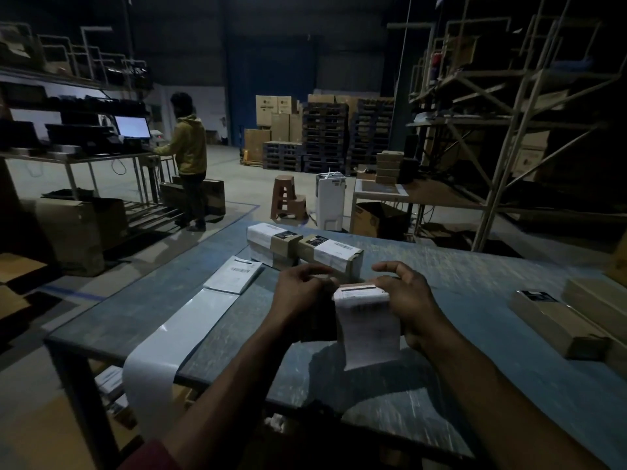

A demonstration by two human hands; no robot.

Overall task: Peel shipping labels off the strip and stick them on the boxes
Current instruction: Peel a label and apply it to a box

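We judge the step in hand to be peeling: our left hand (pixel 298 293) pinches the top corner of a shipping label (pixel 368 325) while our right hand (pixel 407 300), thumb and fingers curled round its other edge, holds it above the middle of the tabletop (pixel 475 273). The label hangs between both hands, its bare strip (pixel 176 337) trailing over the tabletop's left edge. Next we need it pulled free and carried flat to an unlabelled box (pixel 556 322) near the right edge.

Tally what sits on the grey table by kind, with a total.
Labelled brown cardboard boxes at the far edge: 2
Unlabelled brown cardboard boxes at right: 2
White label strip on glossy backing: 1
Total: 5
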